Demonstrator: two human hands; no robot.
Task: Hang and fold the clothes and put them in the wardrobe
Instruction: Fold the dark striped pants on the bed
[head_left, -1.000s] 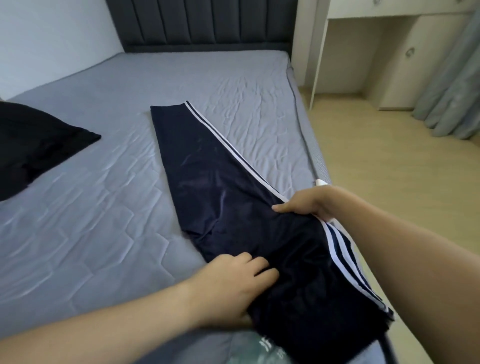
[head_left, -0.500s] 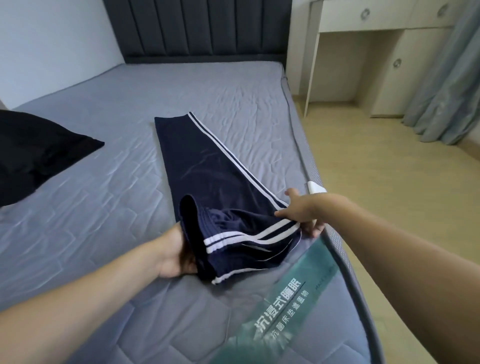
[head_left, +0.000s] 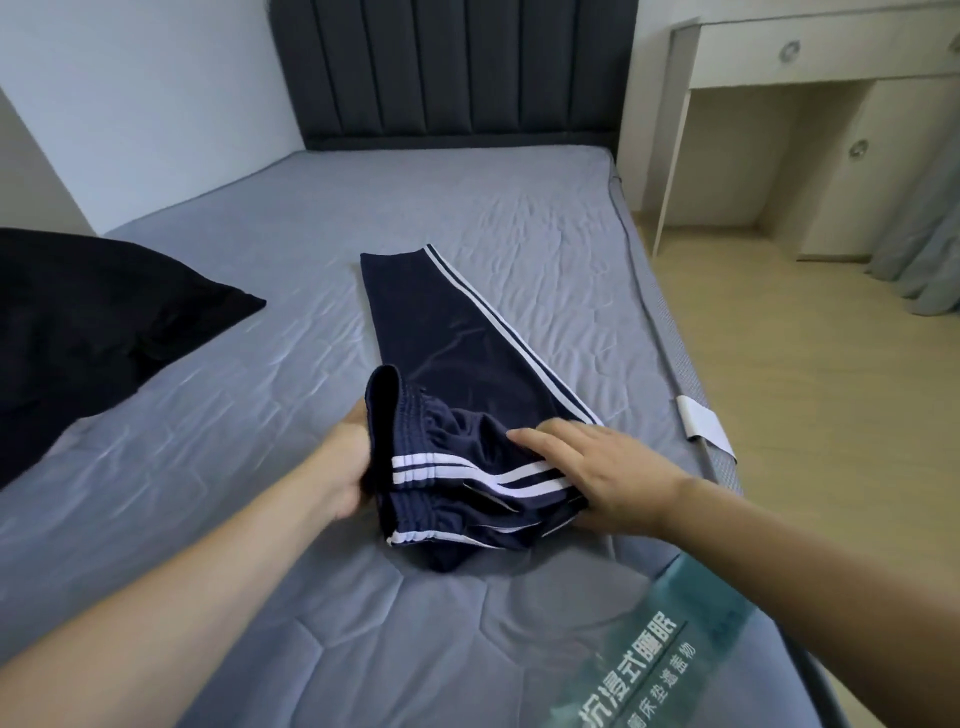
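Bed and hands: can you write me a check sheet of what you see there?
Surface: grey quilted mattress, wrinkled, with a printed teal label at the near edge.
Job's things: navy striped trousers, waist end folded up over the legs.
Clutter: black garment at the left.
Grips: left hand holds the waistband; right hand lies flat on the fold, fingers straight.
Cables: nothing seen.
Surroundings: dark padded headboard, white desk, grey curtain, wooden floor.
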